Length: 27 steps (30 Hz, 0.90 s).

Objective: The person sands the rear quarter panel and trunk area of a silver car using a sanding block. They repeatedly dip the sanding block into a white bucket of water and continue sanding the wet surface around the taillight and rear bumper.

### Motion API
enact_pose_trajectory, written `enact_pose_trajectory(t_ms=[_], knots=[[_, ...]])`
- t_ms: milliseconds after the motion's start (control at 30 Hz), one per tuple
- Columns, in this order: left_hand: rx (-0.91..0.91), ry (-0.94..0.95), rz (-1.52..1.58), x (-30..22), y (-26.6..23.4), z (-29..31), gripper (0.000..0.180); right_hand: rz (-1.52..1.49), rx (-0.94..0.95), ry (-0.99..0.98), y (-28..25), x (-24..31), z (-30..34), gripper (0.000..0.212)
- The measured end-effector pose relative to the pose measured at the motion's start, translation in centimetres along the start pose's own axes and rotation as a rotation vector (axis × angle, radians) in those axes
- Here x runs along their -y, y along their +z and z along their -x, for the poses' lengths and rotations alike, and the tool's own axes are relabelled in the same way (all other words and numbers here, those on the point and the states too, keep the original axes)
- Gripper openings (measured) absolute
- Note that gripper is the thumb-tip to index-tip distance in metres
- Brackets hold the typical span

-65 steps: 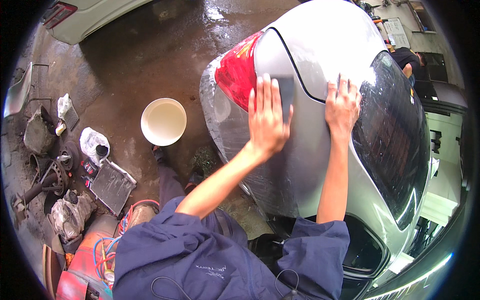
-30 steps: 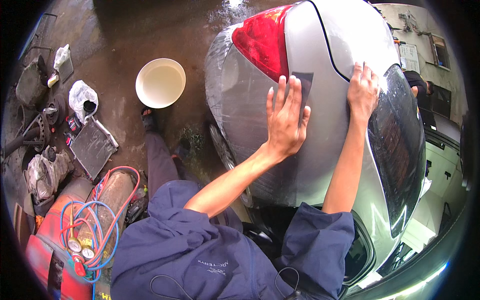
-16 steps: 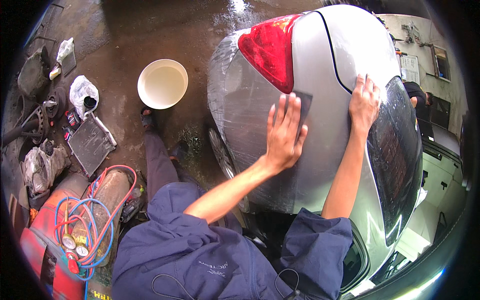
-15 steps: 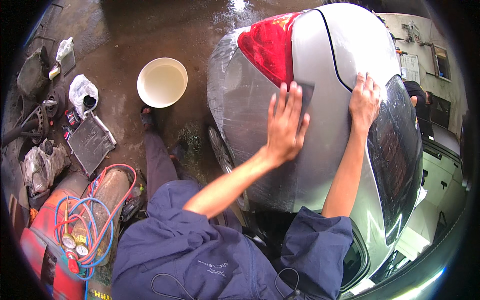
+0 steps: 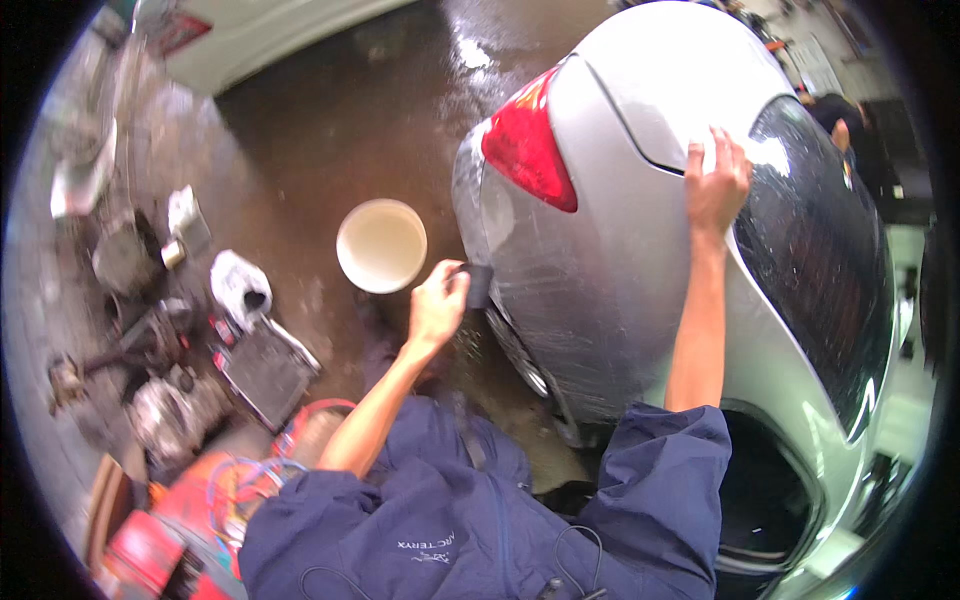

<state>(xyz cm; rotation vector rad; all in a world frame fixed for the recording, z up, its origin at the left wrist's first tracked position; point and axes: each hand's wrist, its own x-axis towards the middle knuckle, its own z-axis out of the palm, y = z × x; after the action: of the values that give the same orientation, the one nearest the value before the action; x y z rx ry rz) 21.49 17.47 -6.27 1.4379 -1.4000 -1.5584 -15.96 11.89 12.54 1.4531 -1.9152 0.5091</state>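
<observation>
A small dark sheet of sandpaper is pinched in my left hand, off the car's surface and between the bucket and the rear corner of the car. My right hand rests with its fingers stretched out on the silver car, by the trunk lid seam next to the rear window. The red tail light lies beyond both hands. Dull, scuffed and wet-looking streaks cover the panel below it. A cream bucket of cloudy liquid stands on the floor just past my left hand.
Car parts, a flat radiator-like panel and plastic bags lie at the left. Coiled red and blue hoses are near my left elbow. Another vehicle stands at the far left; a person is at the far right.
My left hand has lifted off the panel and moved left toward the bucket, carrying the sandpaper. My right hand stays on the car. The view has shifted, bringing another vehicle into sight.
</observation>
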Motion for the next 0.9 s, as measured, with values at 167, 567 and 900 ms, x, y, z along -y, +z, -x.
enact_pose_trajectory(t_ms=[167,567,900], knots=[[-0.02,0.203,-0.295,2.4,-17.5,-6.9,0.024,-0.71,0.012,0.003,-2.2,17.8,8.7,0.036],[0.739,-0.323,-0.058,-3.1,-21.6,-19.8,0.033,-1.971,0.501,1.532,8.7,42.1,21.4,0.036],[0.713,1.047,-0.473,-18.9,-2.2,-32.5,0.07,-1.185,-0.215,1.925,3.7,48.3,31.2,0.018]])
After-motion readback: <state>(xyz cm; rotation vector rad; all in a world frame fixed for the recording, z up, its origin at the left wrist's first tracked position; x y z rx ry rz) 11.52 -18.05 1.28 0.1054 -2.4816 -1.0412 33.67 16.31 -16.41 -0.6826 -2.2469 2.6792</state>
